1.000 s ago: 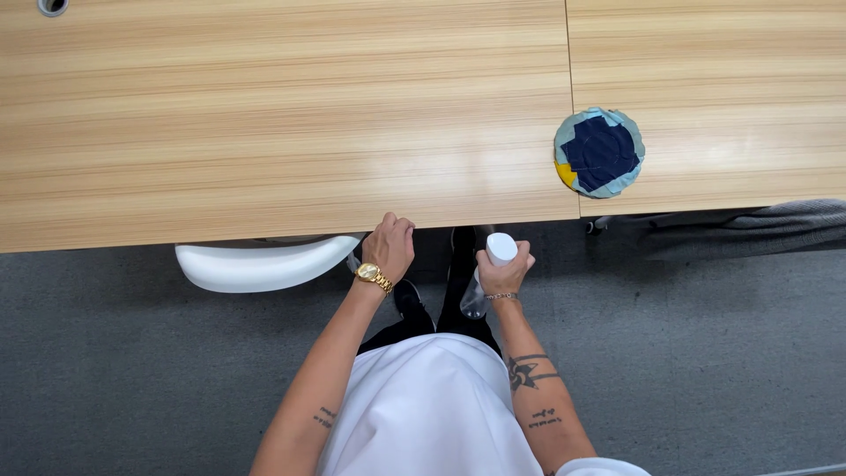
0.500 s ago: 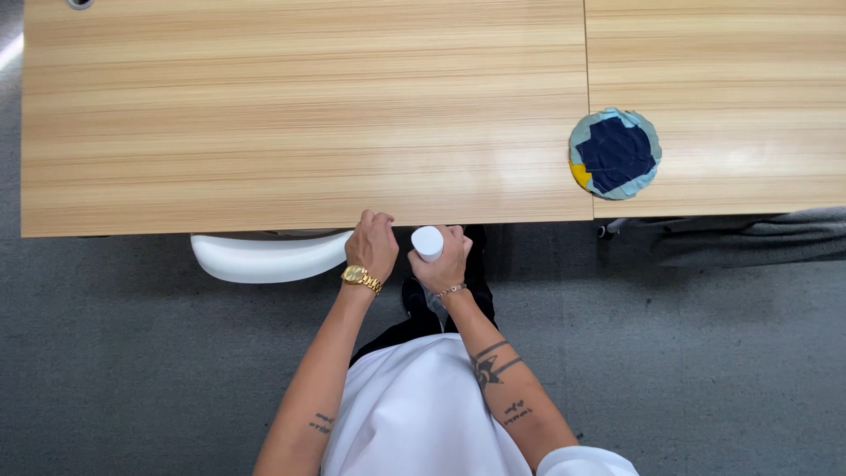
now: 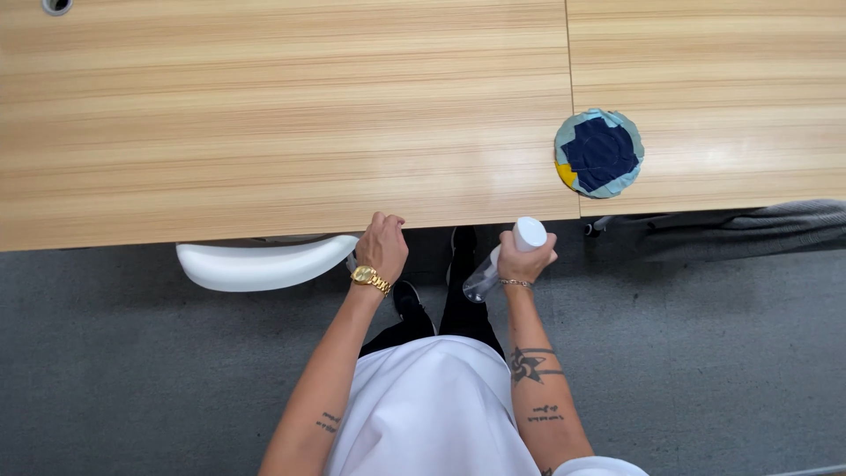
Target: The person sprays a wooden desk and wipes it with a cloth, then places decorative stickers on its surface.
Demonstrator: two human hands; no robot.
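The right hand [image 3: 526, 260] is wrapped around a clear spray bottle [image 3: 504, 260] with a white cap, holding it just off the near edge of the wooden table [image 3: 282, 115]. The left hand [image 3: 382, 247], gold watch at the wrist, rests curled on that same edge, grasping nothing, beside a white chair arm [image 3: 264, 262]. A round blue cloth pad [image 3: 599, 152] lies on the table, beyond and to the right of the bottle.

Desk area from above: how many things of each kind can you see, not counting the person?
Desks: 2, one wide and one to its right
Cloth bundle, blue and round: 1
Spray bottle, clear with white cap, in the right hand: 1
Chair, white: 1
Gold watch on the left wrist: 1
Total: 6
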